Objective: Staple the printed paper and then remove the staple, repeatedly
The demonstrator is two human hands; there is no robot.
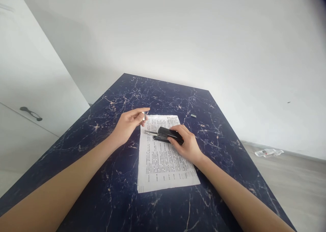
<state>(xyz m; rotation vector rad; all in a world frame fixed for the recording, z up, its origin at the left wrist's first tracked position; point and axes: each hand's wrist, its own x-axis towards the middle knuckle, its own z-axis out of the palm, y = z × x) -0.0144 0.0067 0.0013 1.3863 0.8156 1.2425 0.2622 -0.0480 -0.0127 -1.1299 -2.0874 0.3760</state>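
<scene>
My right hand (187, 142) is wrapped round the rear of a black stapler (165, 133), which lies across the printed paper sheets (165, 167). A metal tray (150, 132) sticks out of the stapler's front end, toward the left. Above the paper's upper left corner, my left hand (131, 121) pinches a small silver strip of staples (144, 116) between thumb and fingers, apart from the stapler. Its index finger points out to the right.
A small greenish-silver block (193, 116), perhaps more staples, lies right of the paper on the dark blue marble-patterned table (122, 198). A white cabinet (33, 72) stands at left, a pale wall (178, 38) behind. On the floor at right lies a crumpled plastic wrapper (269, 152).
</scene>
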